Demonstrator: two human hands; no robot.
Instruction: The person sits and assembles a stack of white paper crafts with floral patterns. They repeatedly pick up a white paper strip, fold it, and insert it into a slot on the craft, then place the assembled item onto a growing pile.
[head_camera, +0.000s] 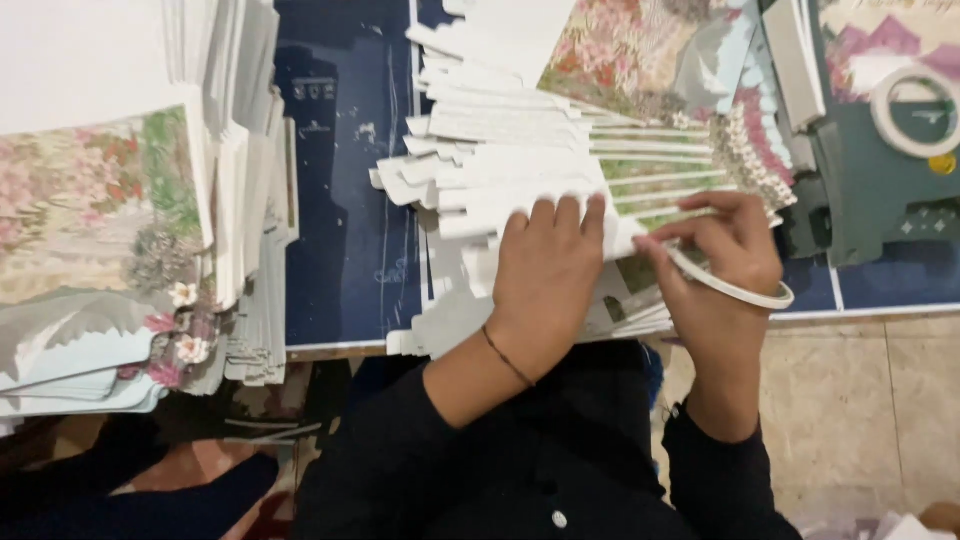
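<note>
- Pressing flat on the fanned white card blanks (500, 170): left hand (545, 285), fingers together
- right hand (725, 265) fingers pinched on a white tape ring (735, 290)
- dark blue surface (345, 200) underneath

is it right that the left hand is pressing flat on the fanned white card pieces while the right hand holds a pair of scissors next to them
Not quite. The head view shows the left hand pressing flat on the fanned white card pieces, but the right hand holds a roll of white tape looped around its fingers, not scissors. The rest stands.
</note>
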